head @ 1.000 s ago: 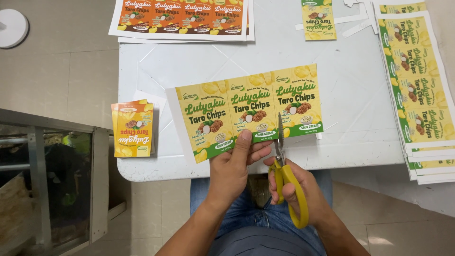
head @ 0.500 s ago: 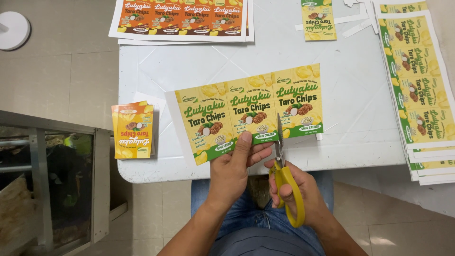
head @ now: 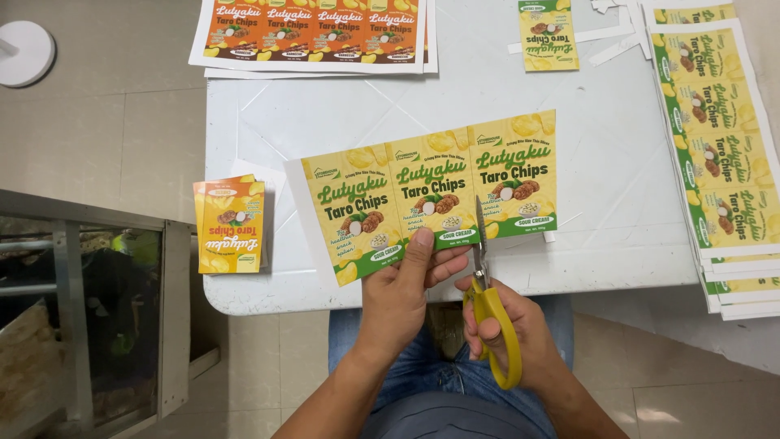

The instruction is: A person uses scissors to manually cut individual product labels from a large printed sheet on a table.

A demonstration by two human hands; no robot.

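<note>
My left hand [head: 404, 293] pinches the lower edge of a printed strip of three yellow-and-green snack labels [head: 382, 203], holding it over the front of the white table [head: 341, 114]. My right hand [head: 508, 329] grips yellow-handled scissors [head: 491, 305]. Their blades point away from me and lie in the gap between the middle label and the right label, a little way up from the bottom edge.
A small stack of cut orange-yellow labels [head: 230, 223] lies at the table's left corner. Orange label sheets [head: 313, 32] rest at the far edge, one cut label [head: 548, 32] at top centre, and green-yellow sheets [head: 723, 154] are piled on the right. A glass-topped cabinet [head: 81, 317] stands to my left.
The scissor blades have moved slightly further up between the middle and right labels. Both hands stay in nearly the same place.
</note>
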